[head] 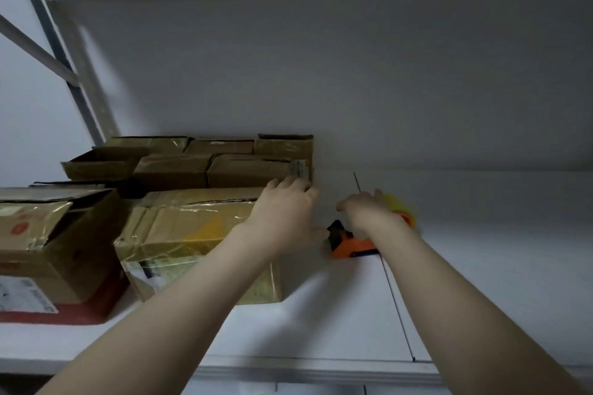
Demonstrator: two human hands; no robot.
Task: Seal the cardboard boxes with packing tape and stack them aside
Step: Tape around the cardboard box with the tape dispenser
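The left hand (285,205) lies on the taped box (179,228), its fingers curled over the far corner at two o'clock. The right hand (369,212) grips the orange tape dispenser (351,244), just beside the box at three o'clock on the white shelf (497,266). At twelve o'clock behind sit smaller boxes (199,163).

Nothing can be read: the small pale sticker (300,168) on the rear cardboard box (250,174), the white shipping label (24,298) and red round stamp (19,229) on the left box (77,263), and the printed label (154,268) on the taped front box (192,218) are all too blurred.
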